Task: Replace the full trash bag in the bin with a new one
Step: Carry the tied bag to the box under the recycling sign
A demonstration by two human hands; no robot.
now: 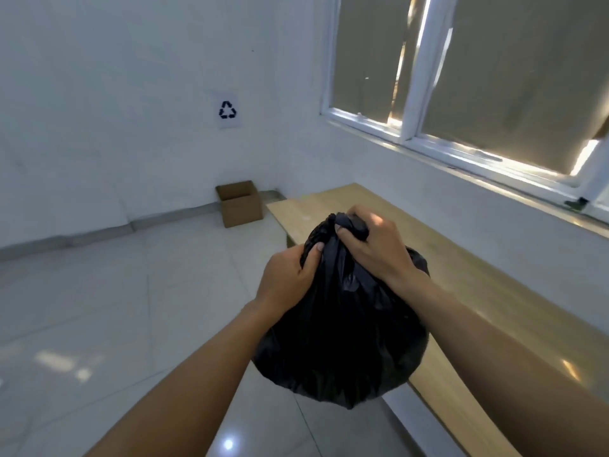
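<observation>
A full black trash bag [342,331] hangs in the air in front of me, bulging and gathered at its top. My right hand [372,245] is closed around the bunched neck at the very top. My left hand [286,275] grips the bag's upper left side just below the neck. The bag hangs over the floor at the near edge of a wooden table. No bin is in view.
A long light wooden table [478,275] runs along the right wall under a window [461,77]. An open cardboard box [239,202] stands on the tiled floor [115,308] in the far corner, below a recycling sign [228,110] on the wall.
</observation>
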